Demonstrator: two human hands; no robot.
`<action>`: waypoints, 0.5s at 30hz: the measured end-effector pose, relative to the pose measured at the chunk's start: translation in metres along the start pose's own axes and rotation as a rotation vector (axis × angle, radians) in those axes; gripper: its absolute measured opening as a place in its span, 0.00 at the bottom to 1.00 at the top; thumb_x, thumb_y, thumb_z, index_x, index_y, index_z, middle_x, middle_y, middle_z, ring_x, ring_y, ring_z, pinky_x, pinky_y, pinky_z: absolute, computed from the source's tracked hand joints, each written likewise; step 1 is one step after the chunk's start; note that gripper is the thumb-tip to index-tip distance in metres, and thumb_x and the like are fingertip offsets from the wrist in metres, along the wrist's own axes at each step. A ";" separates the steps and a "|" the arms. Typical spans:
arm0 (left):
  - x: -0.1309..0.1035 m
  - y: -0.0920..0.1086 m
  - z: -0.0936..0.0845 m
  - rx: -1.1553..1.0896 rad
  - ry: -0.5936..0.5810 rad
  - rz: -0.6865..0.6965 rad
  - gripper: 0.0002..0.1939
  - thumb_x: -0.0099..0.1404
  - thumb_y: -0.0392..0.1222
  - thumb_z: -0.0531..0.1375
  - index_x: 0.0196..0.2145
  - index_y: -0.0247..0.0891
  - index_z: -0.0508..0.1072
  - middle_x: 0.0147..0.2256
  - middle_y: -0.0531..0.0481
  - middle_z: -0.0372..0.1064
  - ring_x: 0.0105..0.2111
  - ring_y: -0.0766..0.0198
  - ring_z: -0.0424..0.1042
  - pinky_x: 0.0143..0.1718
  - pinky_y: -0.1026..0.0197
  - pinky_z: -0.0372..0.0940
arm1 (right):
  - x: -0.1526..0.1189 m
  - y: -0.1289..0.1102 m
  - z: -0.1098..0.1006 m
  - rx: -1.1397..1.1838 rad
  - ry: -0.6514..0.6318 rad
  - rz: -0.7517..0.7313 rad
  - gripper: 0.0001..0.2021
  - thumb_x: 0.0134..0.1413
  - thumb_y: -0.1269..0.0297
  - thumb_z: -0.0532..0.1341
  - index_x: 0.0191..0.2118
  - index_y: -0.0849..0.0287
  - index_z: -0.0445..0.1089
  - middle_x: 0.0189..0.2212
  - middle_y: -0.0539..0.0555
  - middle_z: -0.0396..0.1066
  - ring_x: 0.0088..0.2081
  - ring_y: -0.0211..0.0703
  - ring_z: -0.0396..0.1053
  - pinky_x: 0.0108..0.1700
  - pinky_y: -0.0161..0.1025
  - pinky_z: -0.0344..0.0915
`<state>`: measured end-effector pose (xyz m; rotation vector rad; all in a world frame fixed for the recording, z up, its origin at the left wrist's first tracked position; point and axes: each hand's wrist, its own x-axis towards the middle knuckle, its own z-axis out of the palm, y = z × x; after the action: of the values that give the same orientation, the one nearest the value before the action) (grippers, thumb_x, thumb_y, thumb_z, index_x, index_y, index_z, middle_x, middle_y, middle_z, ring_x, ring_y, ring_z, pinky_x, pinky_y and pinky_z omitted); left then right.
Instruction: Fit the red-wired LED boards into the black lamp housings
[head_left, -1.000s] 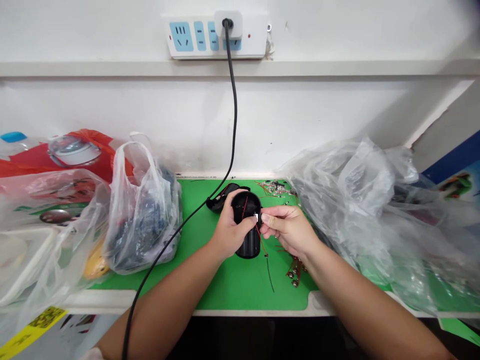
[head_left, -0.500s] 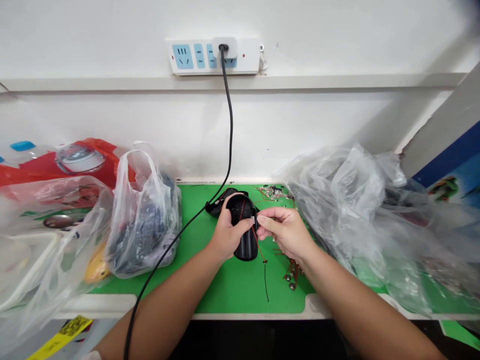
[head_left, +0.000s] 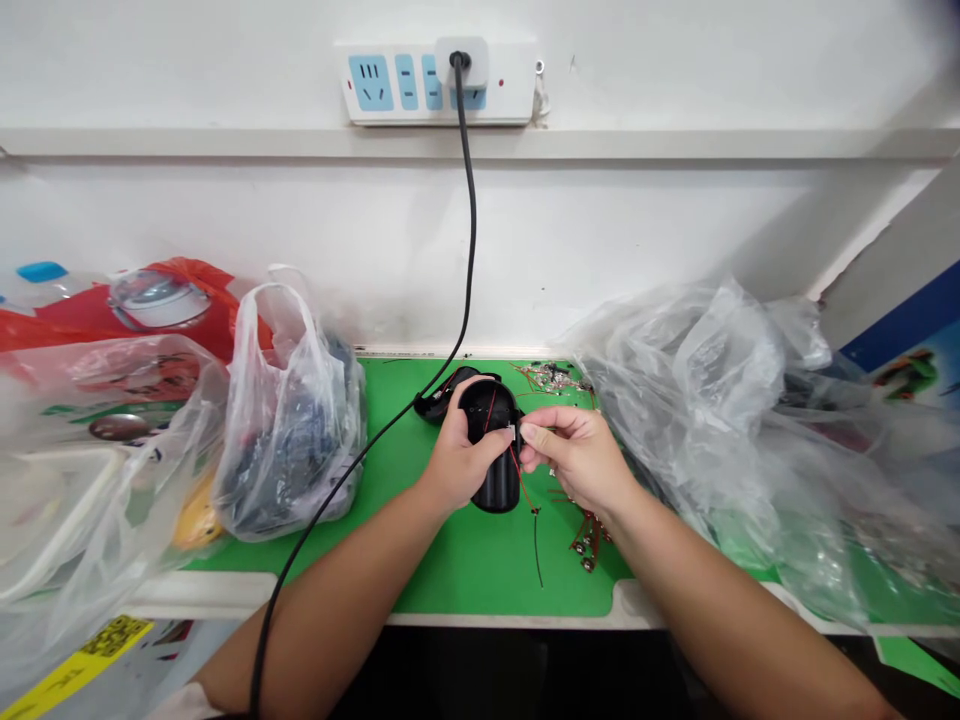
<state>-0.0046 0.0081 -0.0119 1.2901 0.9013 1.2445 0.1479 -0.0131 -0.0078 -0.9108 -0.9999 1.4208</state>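
Observation:
A black rounded plastic housing (head_left: 496, 485) is held above the green mat (head_left: 442, 570), its hollow side facing up. My left hand (head_left: 459, 455) wraps round its left side, the thumb lying across it by a small whitish part. Red and black wires run out of the housing and hang at its lower right. My right hand (head_left: 574, 450) has its fingers pinched at the housing's right edge; what is between the fingertips is too small to make out. Behind my left hand lies another black piece (head_left: 431, 405).
A black cable (head_left: 466, 200) hangs from the power strip (head_left: 517, 95) and crosses my left forearm. Small wired parts (head_left: 586, 545) and a pile of metal pieces (head_left: 553, 378) lie on the mat. Plastic bags stand left (head_left: 289, 430) and right (head_left: 720, 390).
The camera view has shifted slightly, so the wall strip sits higher in view. Both hands keep nearly the same hold on the housing.

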 end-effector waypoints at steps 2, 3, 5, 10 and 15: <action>0.000 0.000 0.000 0.021 -0.007 0.018 0.29 0.53 0.37 0.64 0.53 0.45 0.63 0.40 0.52 0.65 0.36 0.64 0.67 0.41 0.58 0.66 | 0.000 0.001 0.001 -0.006 0.002 -0.011 0.11 0.43 0.60 0.70 0.30 0.61 0.73 0.17 0.50 0.72 0.18 0.36 0.69 0.23 0.34 0.68; -0.001 0.000 0.000 0.024 -0.010 0.019 0.29 0.54 0.37 0.64 0.53 0.45 0.62 0.40 0.51 0.65 0.36 0.64 0.67 0.41 0.59 0.66 | 0.000 0.002 0.001 -0.010 0.006 -0.017 0.11 0.44 0.60 0.70 0.30 0.61 0.73 0.17 0.49 0.72 0.18 0.36 0.69 0.23 0.34 0.68; -0.001 0.000 0.001 0.019 -0.017 0.012 0.29 0.55 0.37 0.63 0.53 0.45 0.61 0.40 0.51 0.64 0.35 0.64 0.66 0.40 0.59 0.66 | -0.001 0.004 0.002 -0.010 0.020 -0.029 0.11 0.43 0.60 0.70 0.29 0.60 0.73 0.17 0.49 0.71 0.18 0.35 0.68 0.22 0.34 0.68; -0.001 -0.003 0.001 0.056 -0.011 0.063 0.28 0.55 0.36 0.63 0.53 0.45 0.61 0.39 0.52 0.64 0.36 0.65 0.66 0.40 0.59 0.66 | 0.001 0.006 0.001 0.010 0.009 -0.001 0.11 0.42 0.60 0.71 0.29 0.60 0.72 0.16 0.48 0.71 0.18 0.35 0.66 0.23 0.35 0.66; 0.004 -0.002 0.001 0.000 -0.043 0.036 0.33 0.55 0.35 0.62 0.56 0.46 0.56 0.36 0.53 0.65 0.29 0.66 0.67 0.32 0.60 0.67 | 0.001 0.005 0.003 -0.213 -0.003 -0.045 0.11 0.52 0.56 0.64 0.31 0.60 0.71 0.17 0.47 0.67 0.19 0.35 0.64 0.24 0.35 0.63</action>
<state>-0.0031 0.0118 -0.0132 1.3334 0.8504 1.2399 0.1427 -0.0128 -0.0117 -1.0346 -1.1833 1.2953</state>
